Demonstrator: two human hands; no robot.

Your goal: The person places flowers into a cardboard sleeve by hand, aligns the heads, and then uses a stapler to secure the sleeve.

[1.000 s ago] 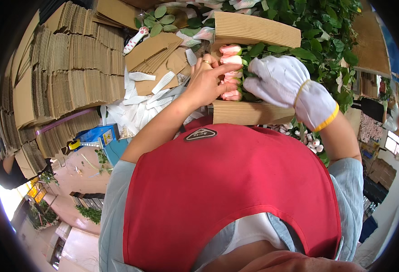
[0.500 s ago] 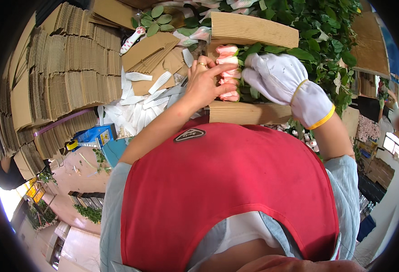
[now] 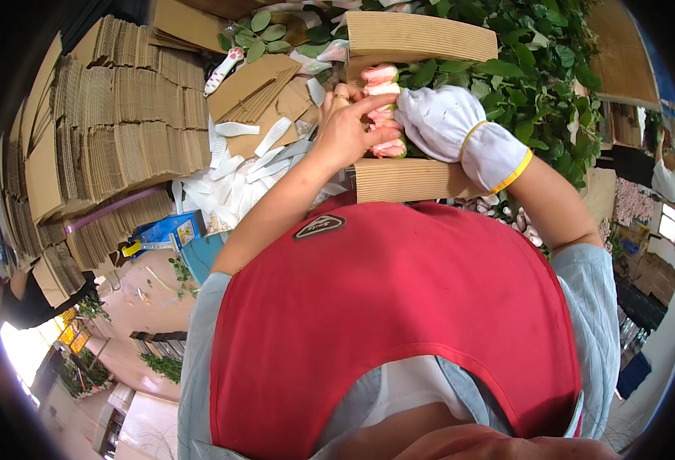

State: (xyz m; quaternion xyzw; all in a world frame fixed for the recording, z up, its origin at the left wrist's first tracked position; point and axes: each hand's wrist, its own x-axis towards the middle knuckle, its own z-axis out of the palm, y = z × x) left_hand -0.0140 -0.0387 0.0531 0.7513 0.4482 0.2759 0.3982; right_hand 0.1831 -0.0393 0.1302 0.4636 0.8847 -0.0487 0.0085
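Note:
A row of pink roses (image 3: 380,74) lies between two folded flaps of corrugated cardboard, an upper flap (image 3: 429,37) and a lower flap (image 3: 410,182). My left hand (image 3: 340,134) is bare, with a ring on one finger. Its fingers are spread across the rose heads from the left, index finger stretched over them and thumb on a lower bloom. On the right side of the blooms is my right hand (image 3: 443,126) in a white glove with a yellow cuff. Its fingers are curled against the flowers; the fingertips and what they grip are hidden.
Green rose foliage (image 3: 540,69) spreads along the right. White paper strips (image 3: 238,184) are heaped left of my left forearm, below loose cardboard sheets (image 3: 253,92). A white paw-shaped tool (image 3: 222,73) lies beside these. Tall stacks of folded cardboard (image 3: 123,100) fill the left.
My gloved hand has shifted left, closer against the rose heads. My left hand stays over the blooms, and the whole view has moved slightly.

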